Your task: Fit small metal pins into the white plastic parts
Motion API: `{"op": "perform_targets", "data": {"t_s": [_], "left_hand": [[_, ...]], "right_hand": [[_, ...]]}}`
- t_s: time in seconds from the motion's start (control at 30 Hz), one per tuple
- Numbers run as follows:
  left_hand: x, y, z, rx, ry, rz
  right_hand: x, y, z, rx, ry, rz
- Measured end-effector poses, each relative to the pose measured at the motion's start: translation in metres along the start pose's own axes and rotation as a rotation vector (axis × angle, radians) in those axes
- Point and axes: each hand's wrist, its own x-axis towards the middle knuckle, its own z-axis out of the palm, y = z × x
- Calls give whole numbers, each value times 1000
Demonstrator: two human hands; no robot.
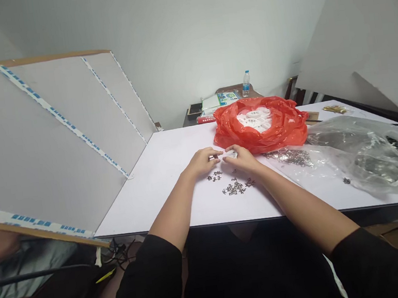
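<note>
Both hands are over the white table, facing each other with a small gap between. My left hand has its thumb and fingers parted, with nothing visible held between them. My right hand is closed on a small white piece, partly covered by its fingers. Just below the hands lie small metal pieces in a loose pile, with a smaller cluster to its left. A red plastic bag holding white pieces stands behind my right hand.
Clear plastic bags with small metal parts cover the right side. A white partition borders the left. Behind the table are a water bottle and packets. Gold-coloured pieces lie at the far right.
</note>
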Motion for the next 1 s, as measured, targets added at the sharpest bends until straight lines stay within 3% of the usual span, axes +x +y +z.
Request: {"op": "perform_targets", "data": {"t_s": [0.17, 0.33, 0.4, 0.57, 0.77, 1.0], "left_hand": [[1, 6, 6, -352, 52, 65], [3, 12, 5, -510, 100, 79], [3, 13, 2, -560, 86, 34], [2, 17, -3, -688, 35, -61], [-1, 14, -5, -746, -93, -58], [-1, 9, -6, -671, -89, -41]], "right_hand": [[-1, -9, -1, 522, -163, 109], [5, -2, 2, 752, -306, 118], [8, 2, 5, 751, -295, 105], [8, 1, 6, 575, -121, -81], [3, -3, 3, 609, -166, -111], [6, 5, 6, 591, -170, -120]]}}
